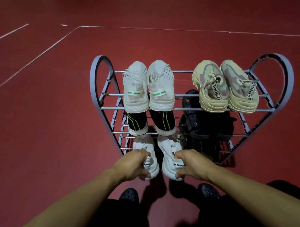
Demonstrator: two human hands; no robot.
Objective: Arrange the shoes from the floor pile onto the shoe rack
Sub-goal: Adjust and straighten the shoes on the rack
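Head view looks down on a grey shoe rack (pixel 103 77) with heart-shaped ends standing on a red floor (pixel 44 124). Both arms reach forward to the rack's lowest near rails. The left hand (pixel 132 166) has its fingers curled over the heel collar of a white sneaker (pixel 147 150), and the right hand (pixel 191 164) grips the heel of its mate (pixel 170 155) just to the right; the two hands are apart, one on each shoe. On the top tier at left sits a white pair with green tabs (pixel 148 87), and at right a cream pair with lettered straps (pixel 226 87). Below the white pair is a black pair with yellow-green stripes (pixel 151 120); dark shoes (pixel 206 126) fill the middle tier at right. Black clogs (pixel 129 196) show on the person's feet near the bottom.
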